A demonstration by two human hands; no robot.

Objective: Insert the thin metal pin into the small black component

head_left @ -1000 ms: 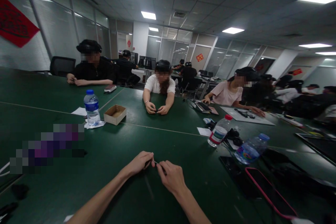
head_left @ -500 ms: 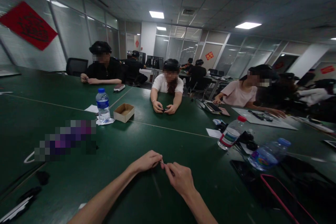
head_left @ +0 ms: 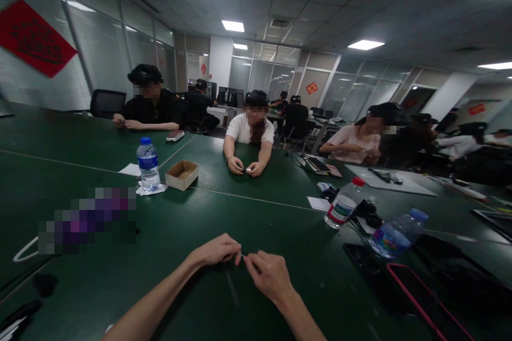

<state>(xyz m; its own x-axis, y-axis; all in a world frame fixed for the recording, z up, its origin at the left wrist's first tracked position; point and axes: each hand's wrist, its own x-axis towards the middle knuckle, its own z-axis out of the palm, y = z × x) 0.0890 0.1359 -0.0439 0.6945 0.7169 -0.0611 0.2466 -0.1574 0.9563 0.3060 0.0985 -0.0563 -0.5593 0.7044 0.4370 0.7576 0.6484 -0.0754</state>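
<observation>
Low in the middle, my left hand (head_left: 218, 250) and my right hand (head_left: 270, 275) face each other above the green table (head_left: 192, 298). The fingertips of both are pinched around a tiny, thin, pale piece (head_left: 242, 255) that spans the small gap between them. Its kind is too small to make out. My left hand is closed, with thumb and forefinger pressed together at the piece's left end. At the right end, my right hand is closed too, its fingers curled in.
Right of my hands stand a red-capped bottle (head_left: 344, 203), a tilted blue-capped bottle (head_left: 398, 234) and a pink-edged phone (head_left: 428, 298). Ahead on the left are an upright water bottle (head_left: 148, 168) and a small open box (head_left: 182, 176). Across the table sits a person in white (head_left: 256, 128).
The view has turned slightly right, so most things sit further left. My hands keep their pinch with little change. The person in pink at right has drawn their hands together.
</observation>
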